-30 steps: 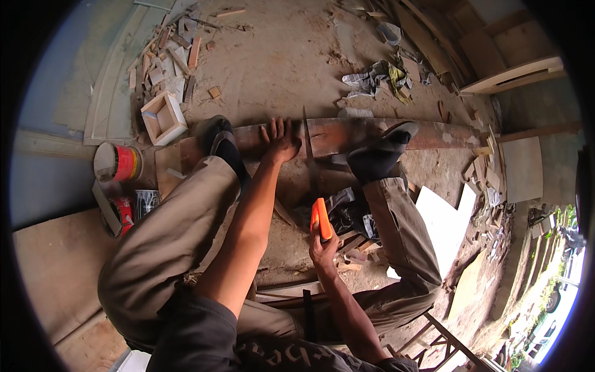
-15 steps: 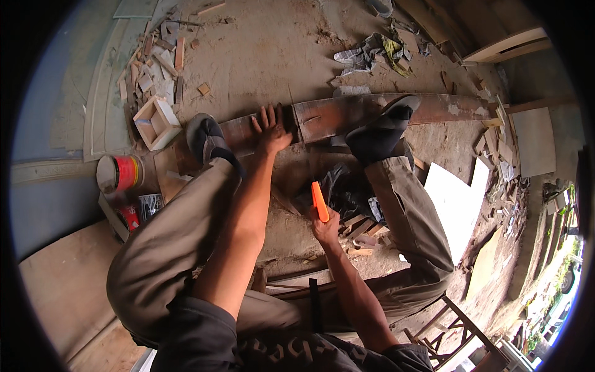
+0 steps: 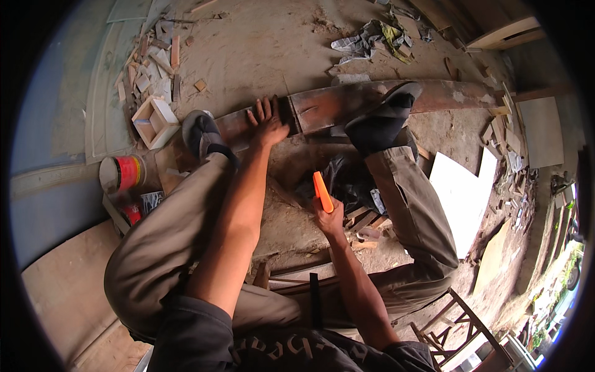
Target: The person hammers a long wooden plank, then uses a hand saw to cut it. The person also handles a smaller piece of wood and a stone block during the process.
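A long reddish-brown wooden board [image 3: 334,106] lies crosswise in front of me, with a dark line across it. My left hand [image 3: 271,127] rests flat on the board just left of that line, fingers spread. Closer to me, my right hand [image 3: 328,217] is closed round the orange handle of a handsaw [image 3: 323,193]. The saw's blade points toward the dark line, but it is edge-on and hard to make out. My left foot [image 3: 201,130] and my right foot [image 3: 383,121] are on the board, either side of the line.
Wood offcuts [image 3: 160,62] and a small wooden box [image 3: 155,121] lie at left, near a red-and-yellow-banded can [image 3: 124,173]. Black plastic [image 3: 347,180] lies beneath the saw area. A white sheet [image 3: 458,198] is at right, crumpled cloth [image 3: 372,40] beyond the board.
My right hand and the saw handle have moved slightly forward, toward the board. My left hand stays flat on the board. The whole view has shifted a little.
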`<action>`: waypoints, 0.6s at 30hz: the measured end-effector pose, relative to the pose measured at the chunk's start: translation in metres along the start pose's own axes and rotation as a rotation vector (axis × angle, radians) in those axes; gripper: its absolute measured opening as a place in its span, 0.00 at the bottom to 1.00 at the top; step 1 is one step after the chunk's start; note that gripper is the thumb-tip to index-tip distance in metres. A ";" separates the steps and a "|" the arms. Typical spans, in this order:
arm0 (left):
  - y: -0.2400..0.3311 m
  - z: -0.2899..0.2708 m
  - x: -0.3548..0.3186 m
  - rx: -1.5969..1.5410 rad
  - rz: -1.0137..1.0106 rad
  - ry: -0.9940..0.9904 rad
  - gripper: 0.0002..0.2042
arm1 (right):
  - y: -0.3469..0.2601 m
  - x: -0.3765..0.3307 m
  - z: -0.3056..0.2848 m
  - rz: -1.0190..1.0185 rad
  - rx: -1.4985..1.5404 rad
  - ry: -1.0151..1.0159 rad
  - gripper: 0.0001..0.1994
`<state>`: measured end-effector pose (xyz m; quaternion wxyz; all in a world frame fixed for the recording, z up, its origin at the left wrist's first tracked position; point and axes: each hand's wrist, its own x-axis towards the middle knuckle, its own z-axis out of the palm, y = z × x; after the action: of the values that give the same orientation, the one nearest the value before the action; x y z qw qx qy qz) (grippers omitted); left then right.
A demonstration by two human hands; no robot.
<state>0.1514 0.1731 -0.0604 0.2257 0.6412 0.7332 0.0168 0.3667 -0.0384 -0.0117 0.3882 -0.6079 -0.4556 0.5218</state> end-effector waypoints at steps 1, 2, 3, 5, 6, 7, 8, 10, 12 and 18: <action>0.002 0.000 0.000 0.012 0.002 -0.012 0.49 | 0.002 -0.002 -0.002 0.019 -0.011 0.003 0.13; 0.003 -0.001 0.000 0.025 0.004 -0.024 0.49 | 0.004 -0.007 -0.005 0.038 -0.023 0.006 0.13; 0.002 -0.002 -0.001 0.042 0.001 -0.024 0.48 | 0.005 -0.012 -0.006 0.057 -0.034 0.008 0.13; 0.003 -0.004 -0.004 0.072 -0.005 -0.025 0.48 | 0.002 -0.011 -0.006 0.068 -0.042 0.015 0.13; 0.003 -0.004 -0.003 0.047 0.000 -0.008 0.48 | 0.000 -0.009 -0.006 0.055 -0.037 0.020 0.13; 0.002 -0.004 -0.004 0.025 -0.001 0.009 0.47 | -0.003 -0.007 -0.004 0.044 -0.029 0.020 0.13; 0.000 -0.004 -0.005 0.004 -0.002 0.026 0.47 | -0.006 -0.001 -0.002 0.072 0.010 0.008 0.13; 0.011 0.003 -0.002 -0.015 0.038 0.032 0.47 | -0.011 0.012 -0.005 0.140 0.065 0.023 0.13; 0.006 0.002 -0.003 -0.016 0.038 0.045 0.47 | -0.009 0.010 -0.003 0.114 -0.015 0.013 0.13; -0.001 0.009 0.002 0.051 0.023 0.074 0.46 | -0.003 -0.016 0.007 0.055 -0.115 0.072 0.13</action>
<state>0.1539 0.1725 -0.0693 0.1821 0.6541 0.7338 0.0245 0.3590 -0.0527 -0.0059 0.3540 -0.6599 -0.4536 0.4832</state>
